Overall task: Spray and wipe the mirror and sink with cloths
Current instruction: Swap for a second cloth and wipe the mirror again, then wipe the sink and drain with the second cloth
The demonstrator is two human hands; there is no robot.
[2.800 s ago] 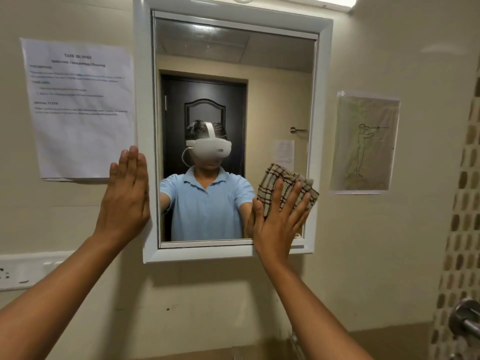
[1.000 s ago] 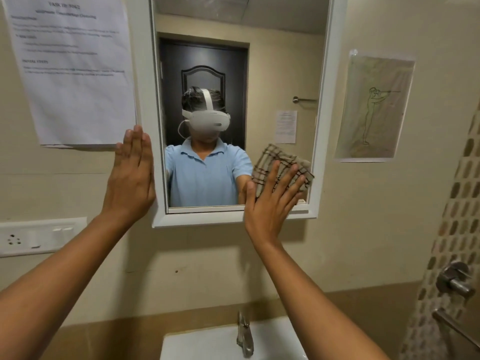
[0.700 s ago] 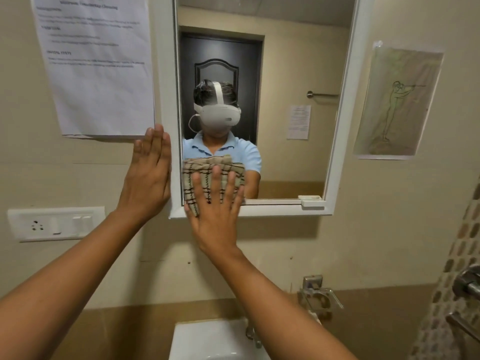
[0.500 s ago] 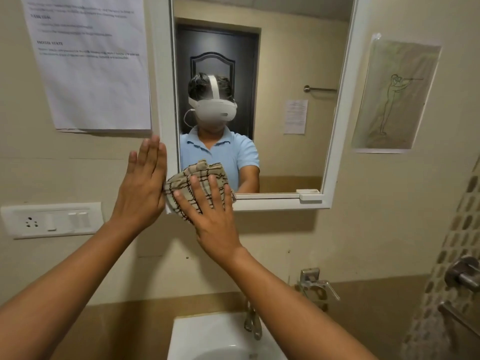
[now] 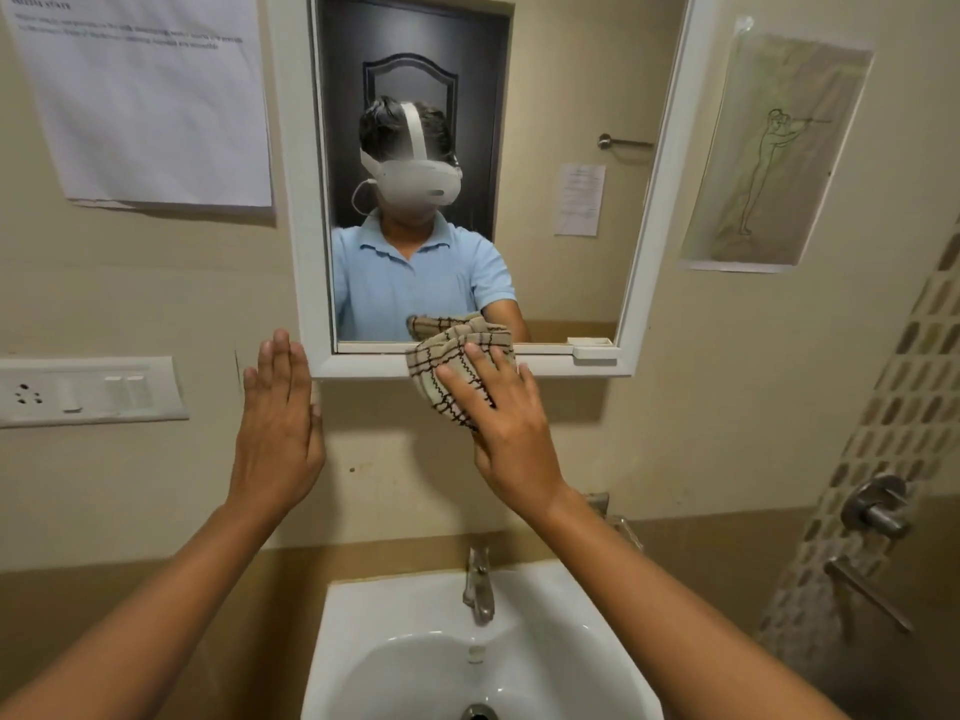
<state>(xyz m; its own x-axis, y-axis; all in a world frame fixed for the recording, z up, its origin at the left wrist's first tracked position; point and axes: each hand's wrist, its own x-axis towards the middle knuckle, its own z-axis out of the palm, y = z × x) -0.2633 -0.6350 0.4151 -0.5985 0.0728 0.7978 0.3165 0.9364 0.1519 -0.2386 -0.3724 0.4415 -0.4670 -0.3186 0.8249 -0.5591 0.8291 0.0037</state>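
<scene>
A white-framed mirror (image 5: 561, 85) hangs on the beige wall above a white sink (image 5: 363, 615). My right hand (image 5: 506, 428) presses a beige checked cloth (image 5: 447, 366) flat against the mirror's lower frame, near its middle. The cloth's top edge overlaps the glass, and my fingers cover its right part. My left hand (image 5: 278, 433) lies flat with fingers together on the wall at the frame's lower left corner, holding nothing. No spray bottle is in view.
A steel tap (image 5: 479, 584) stands at the back of the sink. A switch and socket plate (image 5: 88, 389) is on the wall at left, under a printed sheet (image 5: 150, 101). A drawing (image 5: 769, 148) hangs at right. Shower fittings (image 5: 875, 509) project from the tiled wall.
My right hand has slid the cloth along the mirror's bottom from the right to the left corner, then back to the middle of the lower frame. My left hand moved down the frame's left side.
</scene>
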